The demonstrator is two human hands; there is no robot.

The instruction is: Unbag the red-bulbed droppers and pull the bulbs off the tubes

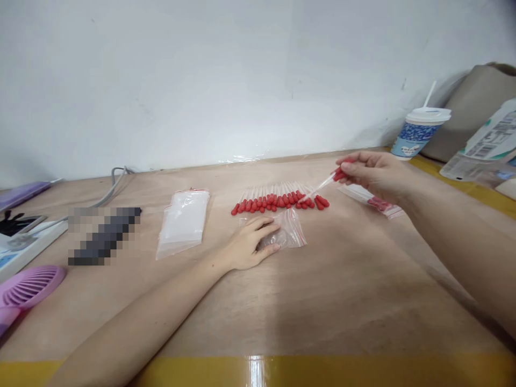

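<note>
My right hand [368,171] is raised at the right, closed in a pinch on a few droppers [339,173] by their red bulbs. Their thin clear stems point down and left. My left hand [253,242] lies on a clear zip bag [293,232] with its fingers apart. Just beyond the bag, a row of several red-bulbed droppers [270,202] lies side by side, stems toward the wall. Below my right hand is another zip bag [373,200] with red bulbs in it.
A stack of zip bags [183,220] lies to the left. Farther left are a pixelated dark object [108,236], a pink fan [34,287], a power strip [36,250] and a cable [110,191]. A lidded paper cup [419,134] and a plastic bottle [484,145] stand at the right.
</note>
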